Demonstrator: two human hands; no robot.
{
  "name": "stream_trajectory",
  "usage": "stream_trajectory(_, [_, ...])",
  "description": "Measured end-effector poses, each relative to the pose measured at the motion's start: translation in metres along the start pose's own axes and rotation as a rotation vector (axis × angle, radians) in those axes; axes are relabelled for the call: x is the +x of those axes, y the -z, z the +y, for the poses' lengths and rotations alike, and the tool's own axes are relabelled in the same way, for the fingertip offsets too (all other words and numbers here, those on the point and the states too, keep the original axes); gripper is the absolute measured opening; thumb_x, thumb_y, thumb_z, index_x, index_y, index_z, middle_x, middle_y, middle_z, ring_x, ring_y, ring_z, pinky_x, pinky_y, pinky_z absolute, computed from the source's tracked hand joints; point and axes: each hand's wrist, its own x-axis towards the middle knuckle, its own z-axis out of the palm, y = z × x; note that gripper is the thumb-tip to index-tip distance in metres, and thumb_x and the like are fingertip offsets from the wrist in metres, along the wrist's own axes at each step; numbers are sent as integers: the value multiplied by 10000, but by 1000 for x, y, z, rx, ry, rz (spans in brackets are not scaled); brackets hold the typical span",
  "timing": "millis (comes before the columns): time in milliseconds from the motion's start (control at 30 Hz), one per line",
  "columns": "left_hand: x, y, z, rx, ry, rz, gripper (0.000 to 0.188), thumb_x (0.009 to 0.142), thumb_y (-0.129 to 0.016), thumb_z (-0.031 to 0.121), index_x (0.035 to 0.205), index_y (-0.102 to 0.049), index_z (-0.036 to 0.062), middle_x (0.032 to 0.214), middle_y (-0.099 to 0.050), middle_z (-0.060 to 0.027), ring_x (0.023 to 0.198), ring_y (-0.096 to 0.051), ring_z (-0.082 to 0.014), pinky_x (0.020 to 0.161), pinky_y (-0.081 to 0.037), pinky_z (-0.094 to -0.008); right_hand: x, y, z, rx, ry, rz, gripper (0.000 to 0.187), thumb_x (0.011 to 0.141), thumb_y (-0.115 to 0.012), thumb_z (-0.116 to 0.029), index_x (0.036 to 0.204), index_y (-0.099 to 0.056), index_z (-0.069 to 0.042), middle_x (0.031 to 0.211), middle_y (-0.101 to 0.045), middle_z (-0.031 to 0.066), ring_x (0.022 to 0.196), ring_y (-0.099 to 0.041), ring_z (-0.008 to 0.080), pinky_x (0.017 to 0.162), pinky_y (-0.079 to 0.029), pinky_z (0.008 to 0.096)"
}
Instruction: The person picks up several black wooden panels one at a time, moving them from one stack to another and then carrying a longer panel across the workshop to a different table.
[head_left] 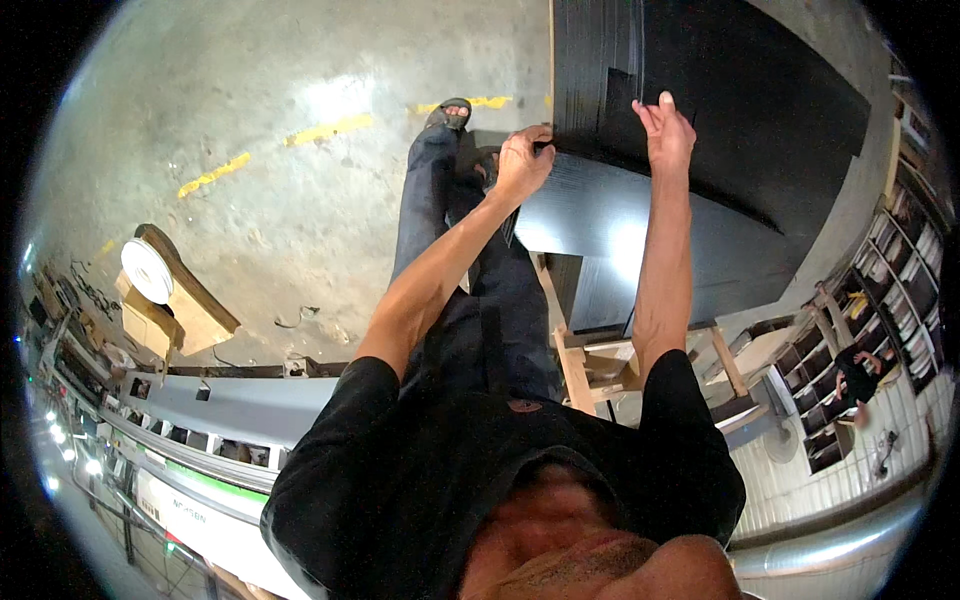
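Note:
Large black panels (760, 90) with a fine ribbed sheen lie ahead and to the right, partly over one another. My left hand (525, 162) is closed around the near left edge of a glossy black sheet (580, 205), beside my shin. Over the panels, my right hand (668, 132) is raised with its fingers partly curled and the fingertips apart. It is next to an upright seam (637, 50) between dark surfaces; whether it touches that edge is hard to see.
Wooden supports (572, 370) stand below the panels. On the concrete floor are yellow tape marks (328, 130) and a cardboard piece (200, 310) bearing a white roll (147, 270). A long grey machine (230, 405) runs along the left; shelving (900, 270) and another person (862, 380) appear far right.

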Motion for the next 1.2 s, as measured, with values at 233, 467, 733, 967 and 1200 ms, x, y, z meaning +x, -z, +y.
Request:
stream_trajectory(233, [17, -5, 81, -586, 189, -140, 704, 820, -760, 363, 1289, -528, -109, 1137, -680, -200, 966, -669, -284, 855, -521, -395, -78, 49, -18, 165, 101, -116, 226, 908, -699, -158, 875, -529, -12, 801, -562, 73, 657, -594, 186, 729, -596, 410])
stream_trajectory(467, [-30, -6, 189, -969, 336, -340, 430, 747, -763, -15, 1138, -601, -94, 1066, -675, -188, 939, -678, -317, 808, -573, -443, -202, 59, 2, 247, -86, -27, 228, 864, -732, -182, 982, -589, -50, 941, -643, 75, 844, -650, 245, 738, -580, 425])
stream_trajectory(733, [-147, 70, 240, -575, 160, -525, 479, 828, -662, 73, 1266, -547, -84, 1235, -599, -171, 1131, -583, -296, 1017, -467, -424, -231, 58, -88, 360, 85, 410, 522, 826, -773, -298, 1089, -618, 125, 994, -681, 176, 868, -656, 264, 783, -537, 393])
stream_trajectory(967, [-180, 131, 206, -406, 263, -747, 656, 799, -643, 53, 1410, -418, -28, 1316, -540, -189, 1182, -545, -370, 1040, -467, -495, -378, 65, -84, 543, 144, 561, 382, 897, -695, -235, 1111, -630, 75, 979, -689, 132, 866, -652, 176, 781, -528, 344])
stream_trajectory(1200, [-242, 80, 234, -246, 245, -1057, 628, 772, -683, 78, 1355, -473, -24, 1269, -579, -170, 1130, -597, -347, 996, -502, -466, -481, 130, -71, 801, 379, 852, 374, 913, -676, -196, 1168, -596, 66, 1036, -678, 136, 901, -654, 191, 804, -541, 338])
